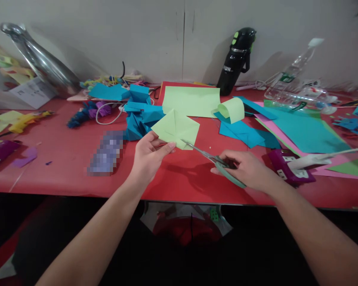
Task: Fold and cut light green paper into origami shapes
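A light green five-sided piece of paper [179, 125] with crease lines is pinched at its lower left edge by my left hand [150, 153]. My right hand [241, 165] is closed round the grey-green handles of a pair of scissors [207, 155]. The scissor blades point left, and their tips overlap the paper's lower right part. Whether the blades are cutting into it I cannot tell. Folded blue paper shapes [141, 119] lie just behind the paper on the left.
A light green sheet [193, 101], a curled green piece [232, 110] and blue paper [307, 127] lie behind and right. A black bottle [237, 61], clear plastic bottles [292, 71] and a silver vase [44, 63] line the wall. A purple power strip [282, 163] sits beside my right hand.
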### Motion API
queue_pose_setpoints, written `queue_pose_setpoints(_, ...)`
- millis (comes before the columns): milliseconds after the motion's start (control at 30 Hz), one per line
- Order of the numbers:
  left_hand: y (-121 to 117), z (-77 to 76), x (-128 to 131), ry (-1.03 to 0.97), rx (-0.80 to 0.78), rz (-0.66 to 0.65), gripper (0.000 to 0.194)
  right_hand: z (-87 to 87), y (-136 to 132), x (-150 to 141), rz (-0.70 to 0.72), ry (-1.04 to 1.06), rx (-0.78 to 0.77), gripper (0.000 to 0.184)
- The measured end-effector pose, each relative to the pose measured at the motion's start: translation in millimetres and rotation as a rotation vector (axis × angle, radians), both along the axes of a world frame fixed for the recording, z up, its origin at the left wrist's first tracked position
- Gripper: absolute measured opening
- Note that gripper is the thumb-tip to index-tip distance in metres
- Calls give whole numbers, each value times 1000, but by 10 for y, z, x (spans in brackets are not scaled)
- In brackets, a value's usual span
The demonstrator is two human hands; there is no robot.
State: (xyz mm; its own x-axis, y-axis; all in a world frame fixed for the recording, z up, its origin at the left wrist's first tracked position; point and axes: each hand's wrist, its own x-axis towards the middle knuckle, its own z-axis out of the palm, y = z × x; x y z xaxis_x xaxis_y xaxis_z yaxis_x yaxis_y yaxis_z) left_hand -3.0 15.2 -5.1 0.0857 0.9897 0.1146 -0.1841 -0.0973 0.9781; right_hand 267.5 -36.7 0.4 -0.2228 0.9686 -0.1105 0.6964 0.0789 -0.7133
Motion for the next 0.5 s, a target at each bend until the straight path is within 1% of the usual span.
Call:
queue_pose_setpoints(200, -12, 1, -2, 8, 0, -1, 47, 17, -12, 14, 15, 42, 3, 38)
queue_pose_setpoints(500, -5, 3, -3, 38, 18, 29, 48, 1, -44, 16, 28, 25, -34, 33)
